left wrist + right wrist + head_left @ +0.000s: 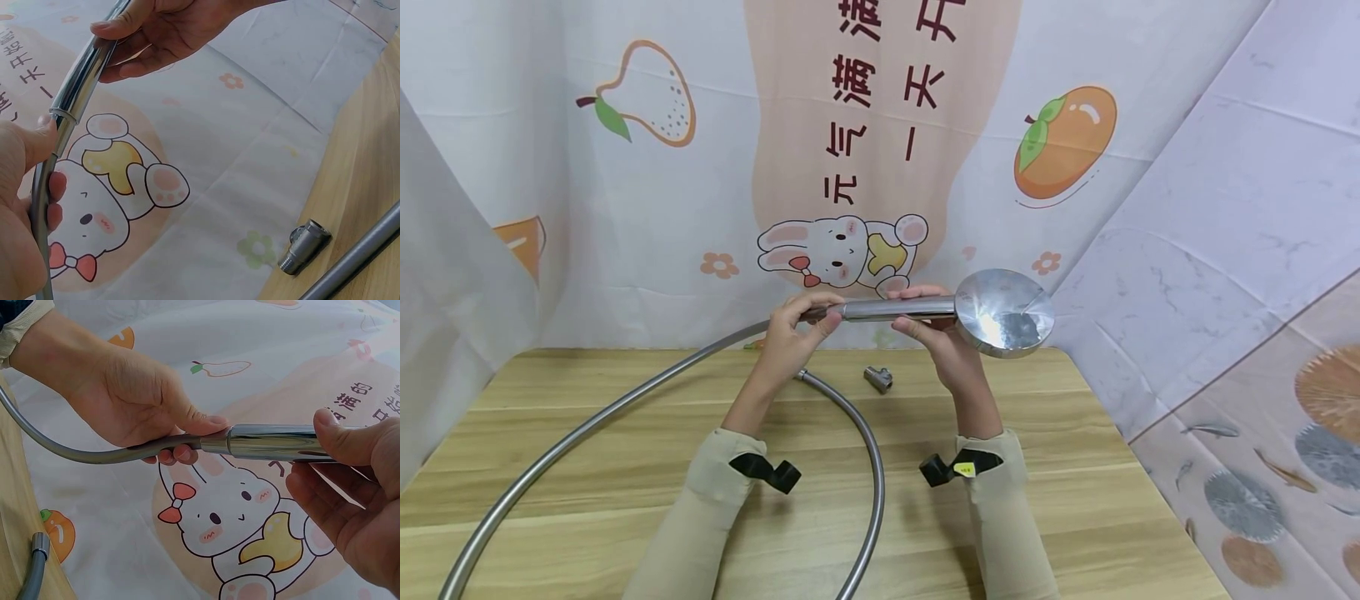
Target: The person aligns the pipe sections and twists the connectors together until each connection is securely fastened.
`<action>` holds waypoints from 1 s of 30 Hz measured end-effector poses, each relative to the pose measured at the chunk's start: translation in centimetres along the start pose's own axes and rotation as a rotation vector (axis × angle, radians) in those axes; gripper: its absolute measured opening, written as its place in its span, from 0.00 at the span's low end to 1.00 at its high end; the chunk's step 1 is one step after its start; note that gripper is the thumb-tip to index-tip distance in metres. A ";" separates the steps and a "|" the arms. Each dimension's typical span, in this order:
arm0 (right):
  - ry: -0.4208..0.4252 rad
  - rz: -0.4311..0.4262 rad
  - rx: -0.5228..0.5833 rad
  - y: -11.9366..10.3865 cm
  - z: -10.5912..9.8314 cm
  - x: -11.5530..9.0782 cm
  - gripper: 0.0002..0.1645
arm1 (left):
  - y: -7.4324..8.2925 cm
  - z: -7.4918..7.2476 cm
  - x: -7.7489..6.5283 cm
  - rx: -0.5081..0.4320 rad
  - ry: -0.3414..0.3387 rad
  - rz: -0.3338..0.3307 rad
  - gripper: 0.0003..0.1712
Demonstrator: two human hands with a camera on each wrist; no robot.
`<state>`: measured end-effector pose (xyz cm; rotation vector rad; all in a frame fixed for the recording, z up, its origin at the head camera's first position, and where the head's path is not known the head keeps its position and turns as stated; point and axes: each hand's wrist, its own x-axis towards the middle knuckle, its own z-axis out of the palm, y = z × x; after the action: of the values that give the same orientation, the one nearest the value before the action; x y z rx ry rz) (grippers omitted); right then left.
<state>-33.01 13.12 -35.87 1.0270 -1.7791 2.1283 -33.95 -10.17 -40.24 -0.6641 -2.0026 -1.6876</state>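
Note:
A chrome shower head (1003,312) with a round face is held up above the far edge of the table. My right hand (951,350) grips its handle (275,440), thumb on the near side and fingers behind. The left hand (790,342) pinches the end of the grey shower hose (41,194) where its metal collar (215,444) meets the handle's end. Collar and handle line up in a row, with the collar right at the handle's mouth. From the left hand the hose curves down to the left.
On the wooden table (1052,500) lies a small metal tee fitting (878,379), between the forearms and toward the back. The hose's other end (805,375) rests left of it, its loop running toward the front edge. A printed cloth (700,208) hangs behind.

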 end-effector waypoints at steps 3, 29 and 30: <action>0.000 -0.006 0.001 0.0 0.0 0.0 0.18 | 0.0 0.0 0.0 0.003 -0.010 0.003 0.12; 0.007 -0.002 -0.003 0.2 -0.2 0.1 0.17 | 0.3 -0.2 -0.1 -0.029 -0.042 -0.014 0.14; 0.007 -0.004 0.000 0.2 -0.3 0.1 0.17 | 0.2 -0.1 -0.1 -0.026 -0.045 -0.003 0.15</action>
<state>-33.29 13.28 -35.94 1.0206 -1.7729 2.1268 -33.76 -10.28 -40.13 -0.7137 -2.0164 -1.7178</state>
